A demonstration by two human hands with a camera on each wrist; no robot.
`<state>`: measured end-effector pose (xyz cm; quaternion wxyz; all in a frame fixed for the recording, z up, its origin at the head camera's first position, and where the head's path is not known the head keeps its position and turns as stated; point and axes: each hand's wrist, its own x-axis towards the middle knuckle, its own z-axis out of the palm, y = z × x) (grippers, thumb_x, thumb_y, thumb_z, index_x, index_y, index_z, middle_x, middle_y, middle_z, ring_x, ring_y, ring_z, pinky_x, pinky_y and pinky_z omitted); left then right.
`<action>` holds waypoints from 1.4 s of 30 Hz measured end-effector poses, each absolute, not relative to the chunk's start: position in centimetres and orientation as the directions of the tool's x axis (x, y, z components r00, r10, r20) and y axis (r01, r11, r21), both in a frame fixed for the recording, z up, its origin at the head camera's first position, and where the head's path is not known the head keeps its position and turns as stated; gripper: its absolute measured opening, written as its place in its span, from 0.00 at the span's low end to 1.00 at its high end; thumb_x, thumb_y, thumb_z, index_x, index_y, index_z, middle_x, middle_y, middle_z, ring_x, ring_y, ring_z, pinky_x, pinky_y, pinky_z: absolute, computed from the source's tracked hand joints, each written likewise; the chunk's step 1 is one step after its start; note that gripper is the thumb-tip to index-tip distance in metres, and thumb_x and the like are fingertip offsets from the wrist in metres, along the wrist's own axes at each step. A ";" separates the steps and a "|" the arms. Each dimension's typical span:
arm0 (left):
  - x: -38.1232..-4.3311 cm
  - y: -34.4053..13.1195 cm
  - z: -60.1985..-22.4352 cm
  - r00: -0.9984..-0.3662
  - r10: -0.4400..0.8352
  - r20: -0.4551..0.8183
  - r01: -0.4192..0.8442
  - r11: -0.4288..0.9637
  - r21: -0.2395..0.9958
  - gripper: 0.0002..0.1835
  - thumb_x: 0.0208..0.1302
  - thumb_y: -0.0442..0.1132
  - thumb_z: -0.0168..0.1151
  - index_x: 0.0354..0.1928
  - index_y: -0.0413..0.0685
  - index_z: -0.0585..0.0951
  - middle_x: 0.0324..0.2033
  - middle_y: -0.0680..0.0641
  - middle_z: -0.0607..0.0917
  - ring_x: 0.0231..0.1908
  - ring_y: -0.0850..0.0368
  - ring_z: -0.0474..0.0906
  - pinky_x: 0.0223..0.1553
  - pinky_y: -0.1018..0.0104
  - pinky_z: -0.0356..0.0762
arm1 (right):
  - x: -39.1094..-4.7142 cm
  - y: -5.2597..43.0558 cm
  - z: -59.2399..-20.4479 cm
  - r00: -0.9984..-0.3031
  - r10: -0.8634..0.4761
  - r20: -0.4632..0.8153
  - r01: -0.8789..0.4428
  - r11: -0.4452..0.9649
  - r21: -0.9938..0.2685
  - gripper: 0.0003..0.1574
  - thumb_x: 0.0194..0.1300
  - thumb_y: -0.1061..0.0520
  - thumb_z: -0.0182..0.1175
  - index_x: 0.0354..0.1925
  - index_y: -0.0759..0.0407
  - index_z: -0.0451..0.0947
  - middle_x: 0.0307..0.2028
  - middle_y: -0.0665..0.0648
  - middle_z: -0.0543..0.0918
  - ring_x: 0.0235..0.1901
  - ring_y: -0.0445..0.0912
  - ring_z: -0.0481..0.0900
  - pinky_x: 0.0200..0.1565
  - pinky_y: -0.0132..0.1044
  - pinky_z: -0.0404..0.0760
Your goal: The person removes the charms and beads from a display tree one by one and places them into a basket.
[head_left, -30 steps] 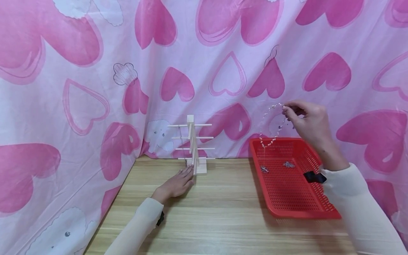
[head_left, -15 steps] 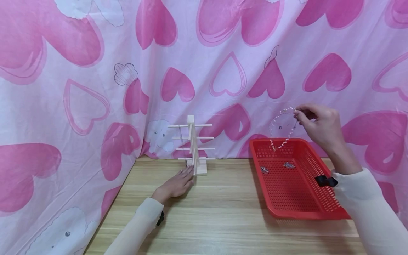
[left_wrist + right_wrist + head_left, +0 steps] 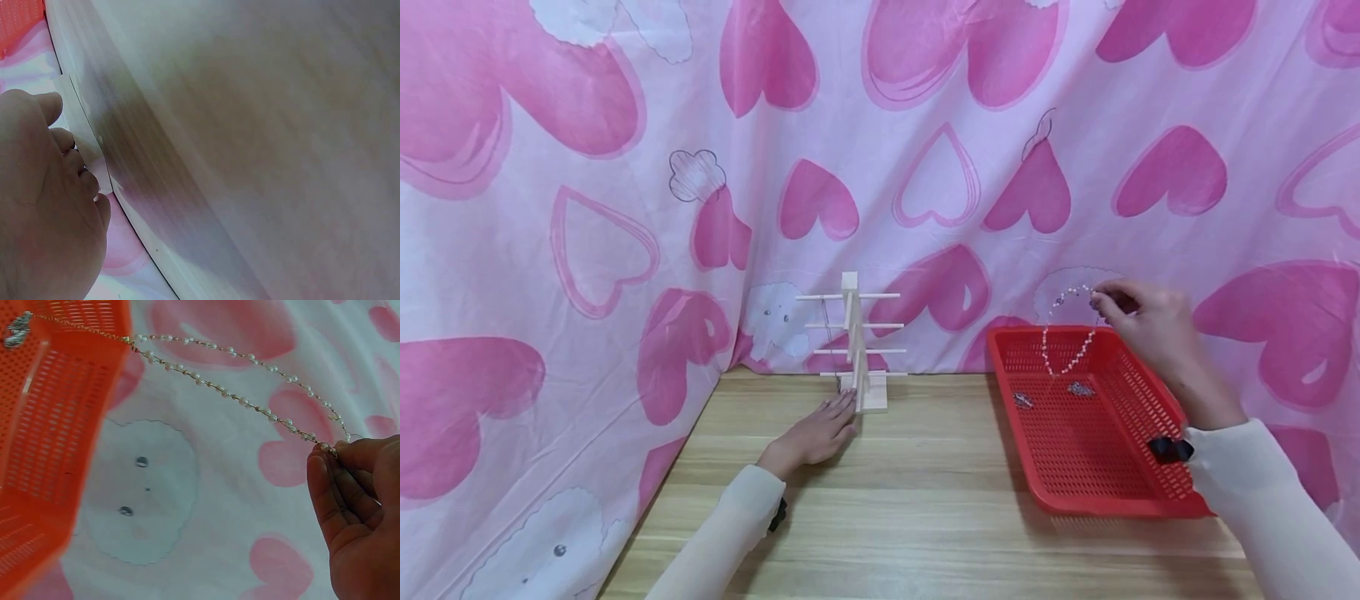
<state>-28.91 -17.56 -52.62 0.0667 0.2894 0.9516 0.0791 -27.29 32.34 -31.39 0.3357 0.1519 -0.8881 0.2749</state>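
My right hand (image 3: 1153,333) pinches a pearl bead necklace (image 3: 225,393) between thumb and fingertips. In the head view the necklace hangs as a loop over the back of the red basket (image 3: 1037,492). A gold chain end (image 3: 81,327) trails from it in the right wrist view. My left hand (image 3: 815,433) rests with extended fingers at the base of a wooden display stand (image 3: 873,402). That stand is upright, with several thin crossbars. A thin dark chain necklace (image 3: 827,317) hangs from its left side.
Two small silvery chain bundles (image 3: 1081,389) lie apart on the basket's floor. The wood-grain table (image 3: 880,533) meets a pink heart-patterned curtain (image 3: 940,83) at the back and left.
My right hand shifted right, then came down with the necklace, whose lower end now hangs deeper over the basket. The left hand and the stand have stayed in place.
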 end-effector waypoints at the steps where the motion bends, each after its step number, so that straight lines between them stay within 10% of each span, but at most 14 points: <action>1: -28.9 -17.5 -52.6 -0.824 0.560 -0.085 0.539 0.821 0.186 0.33 0.79 0.53 0.34 0.77 0.46 0.46 0.78 0.46 0.43 0.78 0.45 0.43 0.77 0.47 0.49 | -27.4 32.4 -31.8 -0.730 -0.090 0.677 -0.449 0.810 -0.376 0.08 0.66 0.57 0.64 0.42 0.57 0.86 0.31 0.59 0.88 0.28 0.18 0.70 0.33 0.08 0.67; 8: -28.8 -17.5 -52.4 -0.818 0.572 -0.063 0.551 0.810 0.200 0.33 0.79 0.52 0.35 0.77 0.43 0.49 0.78 0.44 0.45 0.77 0.43 0.44 0.76 0.45 0.50 | -27.9 32.9 -34.0 -0.757 -0.102 0.645 -0.411 0.842 -0.350 0.08 0.65 0.56 0.63 0.42 0.55 0.86 0.32 0.59 0.88 0.30 0.32 0.75 0.34 0.13 0.67; 18: -28.9 -17.6 -52.6 -0.822 0.563 -0.085 0.541 0.819 0.192 0.33 0.79 0.53 0.34 0.77 0.45 0.46 0.78 0.45 0.44 0.78 0.45 0.42 0.76 0.46 0.49 | -28.5 33.1 -36.5 -0.890 -0.118 0.440 -0.316 0.855 -0.410 0.15 0.69 0.54 0.59 0.48 0.61 0.82 0.39 0.66 0.85 0.34 0.55 0.80 0.36 0.49 0.80; 42: -28.9 -17.7 -52.9 -0.814 0.579 -0.053 0.556 0.801 0.222 0.32 0.79 0.48 0.38 0.77 0.41 0.49 0.78 0.41 0.46 0.77 0.41 0.44 0.76 0.42 0.49 | -30.7 35.4 -41.5 -0.979 -0.080 0.186 -0.160 0.870 -0.466 0.15 0.70 0.56 0.57 0.49 0.63 0.81 0.43 0.66 0.83 0.36 0.54 0.78 0.32 0.39 0.81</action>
